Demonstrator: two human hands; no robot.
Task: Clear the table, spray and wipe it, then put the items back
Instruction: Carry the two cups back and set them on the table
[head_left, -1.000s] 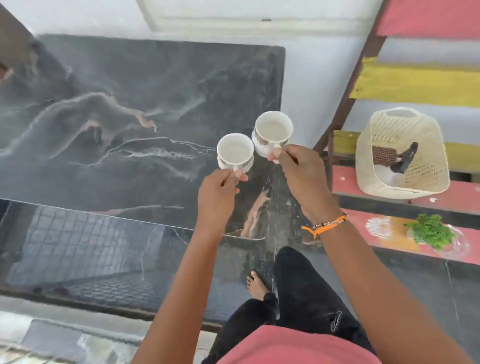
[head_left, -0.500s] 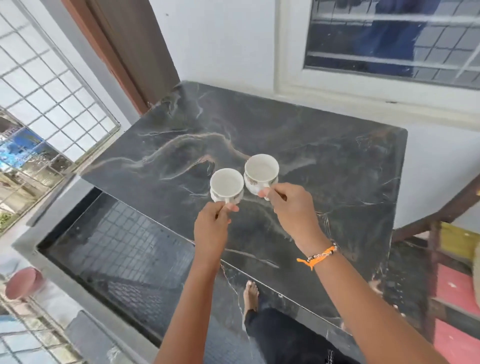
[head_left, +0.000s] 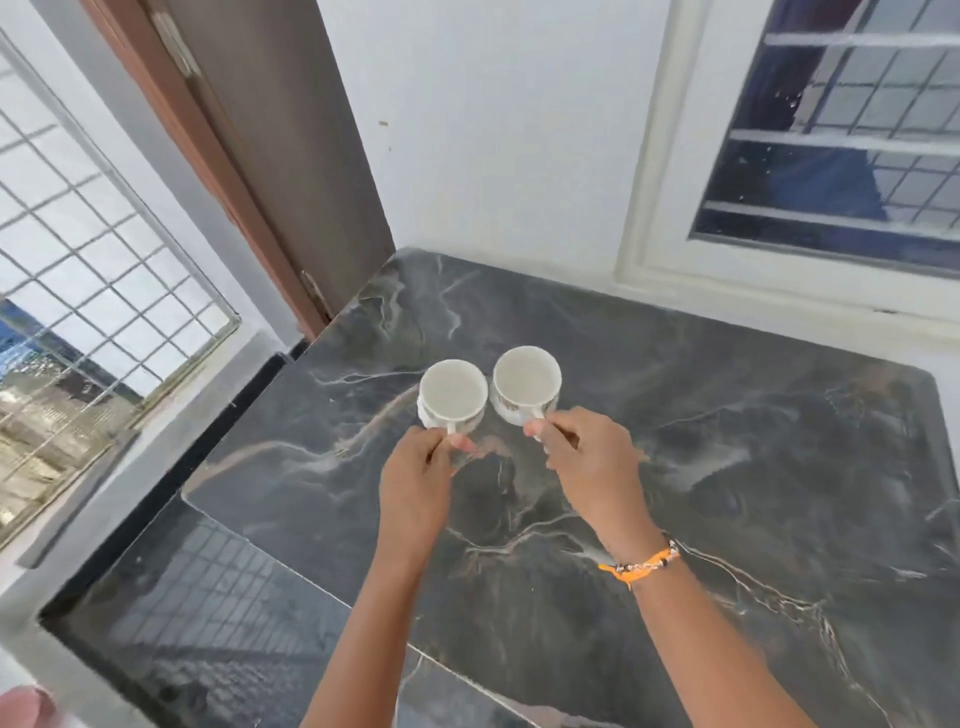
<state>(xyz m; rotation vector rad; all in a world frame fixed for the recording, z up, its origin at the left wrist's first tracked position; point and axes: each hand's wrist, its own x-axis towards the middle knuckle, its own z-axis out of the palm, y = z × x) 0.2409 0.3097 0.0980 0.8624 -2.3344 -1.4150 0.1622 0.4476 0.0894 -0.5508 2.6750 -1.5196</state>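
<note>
- Two bare forearms are stretched forward from the bottom of the view over a dark marble-patterned desk.
- The left hand is curled with its grip pinched on the handle of the left white cup; the thumb tip is seen beside the handle.
- The right hand is curled likewise, its grip closed on the handle of the right white cup; an orange thread bracelet is worn on that wrist.
- Both cups are held upright, mouths up, side by side and nearly touching, over the middle of the desk toward its far left part. Whether their bases rest on the surface cannot be told.
- Bare desk surface is seen to the right of the hands and toward the near edge.
- The desk's far edge is set against a white wall below a barred window; its far left corner lies next to a brown door frame.
- A lower, glossy dark ledge is seen beside the desk's left edge, bordered by a grilled opening.
</note>
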